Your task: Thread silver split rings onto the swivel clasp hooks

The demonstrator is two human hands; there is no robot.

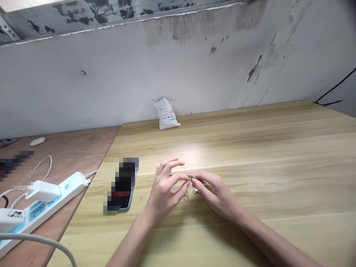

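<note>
A small linked set of metal rings and wire loops (190,187) hangs between my hands over the light wooden table (250,148). My left hand (164,189) pinches its top with thumb and fingertips, and my right hand (214,194) pinches the same spot from the other side. One ring (186,197) dangles below my fingers, and the rest is partly hidden behind them. The exact shape of the metal pieces is too small to tell.
A phone in a blue case (122,185), blurred out, lies left of my hands. Beyond it stands a white sachet (166,114) against the wall. On a lower plywood board (66,155) sit a white power strip (44,211), a charger (43,191) and cables.
</note>
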